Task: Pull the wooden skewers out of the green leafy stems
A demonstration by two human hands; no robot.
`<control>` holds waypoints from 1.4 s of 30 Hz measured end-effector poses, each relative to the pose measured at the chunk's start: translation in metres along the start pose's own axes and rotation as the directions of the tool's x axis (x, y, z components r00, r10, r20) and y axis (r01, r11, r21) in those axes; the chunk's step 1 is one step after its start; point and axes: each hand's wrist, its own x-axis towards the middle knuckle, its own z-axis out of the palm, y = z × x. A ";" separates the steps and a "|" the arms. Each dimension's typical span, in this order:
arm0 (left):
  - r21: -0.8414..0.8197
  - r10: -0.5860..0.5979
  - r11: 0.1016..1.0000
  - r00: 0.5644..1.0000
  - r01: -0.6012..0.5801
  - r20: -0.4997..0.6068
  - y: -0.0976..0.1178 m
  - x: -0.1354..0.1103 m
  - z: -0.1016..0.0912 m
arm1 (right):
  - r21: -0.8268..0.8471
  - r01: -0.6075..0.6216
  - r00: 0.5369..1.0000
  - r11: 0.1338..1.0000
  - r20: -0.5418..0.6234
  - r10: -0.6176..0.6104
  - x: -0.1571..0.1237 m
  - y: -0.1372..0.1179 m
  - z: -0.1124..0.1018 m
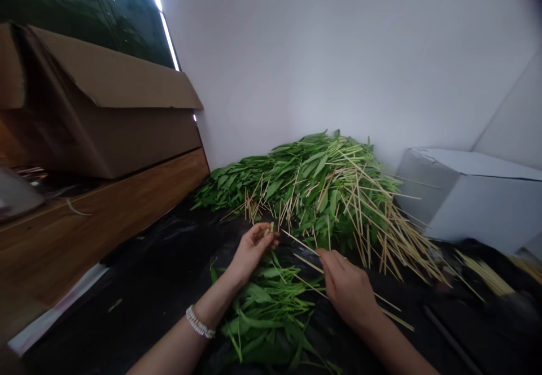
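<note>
My left hand (pixel 249 251), with a beaded bracelet (pixel 199 322) at the wrist, pinches a short piece of green stem (pixel 271 227) between thumb and fingers. Thin wooden skewers (pixel 301 243) are in my right hand (pixel 349 287), which is closed around them; one points up and left toward the stem, its tip apart from it. Below and between both hands lies a loose heap of long-leaved greens (pixel 265 310) on black plastic sheeting (pixel 156 290). Beyond them rises a big pile of skewered greens (pixel 296 171), bare stick ends jutting out to the right.
At the left an open cardboard box (pixel 139 132) stands on a wooden surface (pixel 139 194). A white box (pixel 486 200) is at the right by the wall (pixel 339 53). More bare skewers (pixel 486 273) lie bundled in front of it.
</note>
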 end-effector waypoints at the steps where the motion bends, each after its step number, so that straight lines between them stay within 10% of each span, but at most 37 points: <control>1: -0.008 -0.007 1.000 1.000 0.007 0.012 -0.001 0.000 0.000 | -0.015 0.012 1.000 1.000 -0.003 -0.012 0.000 0.000 0.000; 34: 0.145 -0.034 0.989 0.999 0.032 0.010 0.001 -0.007 0.005 | -0.004 0.020 0.998 1.000 0.062 -0.020 -0.005 -0.004 0.008; 42: -0.057 -0.142 0.988 0.990 0.141 0.000 0.001 -0.003 0.001 | 0.092 -0.024 0.998 0.995 0.059 0.019 -0.003 -0.006 0.006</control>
